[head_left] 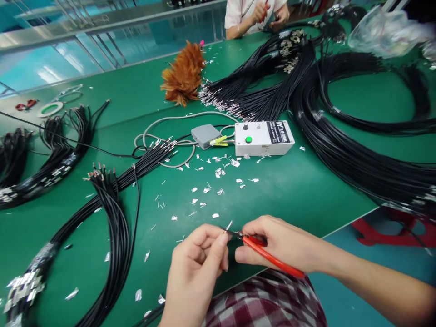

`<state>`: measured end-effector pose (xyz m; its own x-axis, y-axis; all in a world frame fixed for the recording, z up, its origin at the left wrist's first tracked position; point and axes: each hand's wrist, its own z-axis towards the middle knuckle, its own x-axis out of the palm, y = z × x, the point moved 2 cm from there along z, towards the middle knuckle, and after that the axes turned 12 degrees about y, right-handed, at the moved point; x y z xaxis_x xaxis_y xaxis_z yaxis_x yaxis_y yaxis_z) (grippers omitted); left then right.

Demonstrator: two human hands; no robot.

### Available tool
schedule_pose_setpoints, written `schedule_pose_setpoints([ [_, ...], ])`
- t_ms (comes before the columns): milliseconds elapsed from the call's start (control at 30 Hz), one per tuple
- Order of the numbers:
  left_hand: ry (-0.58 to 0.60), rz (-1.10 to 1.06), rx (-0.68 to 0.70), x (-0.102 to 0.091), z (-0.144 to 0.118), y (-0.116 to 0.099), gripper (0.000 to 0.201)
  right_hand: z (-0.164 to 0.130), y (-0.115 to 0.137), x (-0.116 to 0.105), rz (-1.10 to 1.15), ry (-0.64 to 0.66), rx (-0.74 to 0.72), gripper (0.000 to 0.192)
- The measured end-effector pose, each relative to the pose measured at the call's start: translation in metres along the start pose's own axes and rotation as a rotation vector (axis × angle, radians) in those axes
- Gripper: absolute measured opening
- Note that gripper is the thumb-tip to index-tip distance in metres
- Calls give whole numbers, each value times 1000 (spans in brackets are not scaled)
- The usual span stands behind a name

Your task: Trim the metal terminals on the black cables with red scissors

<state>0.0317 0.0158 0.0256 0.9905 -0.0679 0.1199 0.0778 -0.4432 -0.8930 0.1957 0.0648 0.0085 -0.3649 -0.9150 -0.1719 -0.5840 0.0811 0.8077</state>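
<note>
Near the table's front edge, my left hand point(199, 268) pinches the tip of a black cable point(151, 314), most of which the hand hides. My right hand point(277, 240) is closed round red-handled cutting pliers point(272, 260). Their dark jaws meet the cable end at my left fingertips, and a sliver of foil point(229, 225) stands up there. To the left lies a bundle of black cables point(119, 218) with stripped ends, beside another cable bundle point(146, 160) with bare tips.
Foil scraps point(218, 172) litter the green table point(282, 190). A white control box point(264, 138) with a green button stands mid-table beside a grey block point(205, 135). Thick cable coils point(327, 131) fill the right. Beyond the brown feather duster point(184, 72), a co-worker's hands point(260, 13) hold a red-handled tool.
</note>
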Motion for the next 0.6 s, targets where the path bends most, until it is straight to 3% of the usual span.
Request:
schedule_pose_setpoints([
  [133,-66,229,153,0,-4,0,13,3,-2,0,6,5,-3,40],
  [367,-54,554,336,-2,-3,6,8,3,-3,1,-20,-18,20,43],
  [433,-79,494,301,-2,-3,5,10,3,-6,3,-17,-30,40,43],
  [600,-104,65,25,-8,-2,1,18,0,-16,1,59,-27,81,44],
])
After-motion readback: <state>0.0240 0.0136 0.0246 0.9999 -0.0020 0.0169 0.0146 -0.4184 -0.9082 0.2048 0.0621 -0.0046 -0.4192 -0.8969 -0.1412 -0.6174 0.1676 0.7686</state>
